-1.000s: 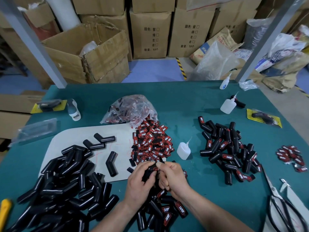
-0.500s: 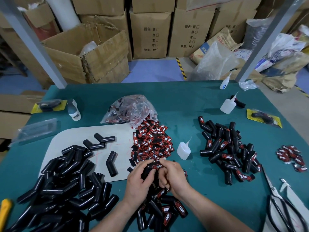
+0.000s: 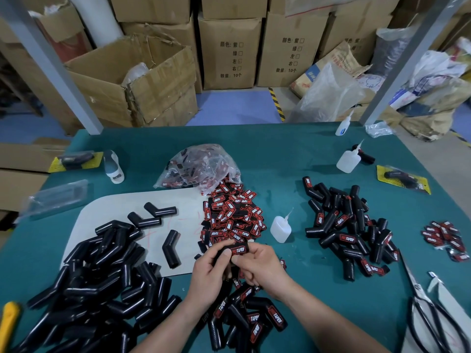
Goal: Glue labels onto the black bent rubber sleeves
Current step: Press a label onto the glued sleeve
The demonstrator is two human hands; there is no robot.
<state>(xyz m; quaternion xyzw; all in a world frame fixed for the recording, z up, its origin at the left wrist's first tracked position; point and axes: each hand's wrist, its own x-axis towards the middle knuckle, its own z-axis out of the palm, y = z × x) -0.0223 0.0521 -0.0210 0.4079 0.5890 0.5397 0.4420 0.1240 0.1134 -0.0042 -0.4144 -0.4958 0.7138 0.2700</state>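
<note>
My left hand [image 3: 209,270] and my right hand [image 3: 260,266] together hold one black bent rubber sleeve [image 3: 224,252] above the table's near middle. A red and black label [image 3: 238,250] lies on its upper end, with my left thumb beside it and my right fingers pinching the sleeve below it. Just beyond my hands lies a heap of loose labels [image 3: 233,215]. Unlabelled sleeves [image 3: 102,278] are piled at the near left. Labelled sleeves [image 3: 244,319] lie under my wrists, and a bigger labelled heap [image 3: 349,230] lies at the right.
A small glue bottle [image 3: 280,228] stands right of the label heap; two more glue bottles [image 3: 346,161] stand further back. A bag of labels [image 3: 201,166] lies behind the heap. Scissors [image 3: 428,309] and a few labels [image 3: 446,238] lie at the right edge. A white board [image 3: 114,215] lies under the left sleeves.
The sleeve in my hands has turned so that the label now faces up and reads plainly. My thumbs have shifted along it; the hands stay in the same place.
</note>
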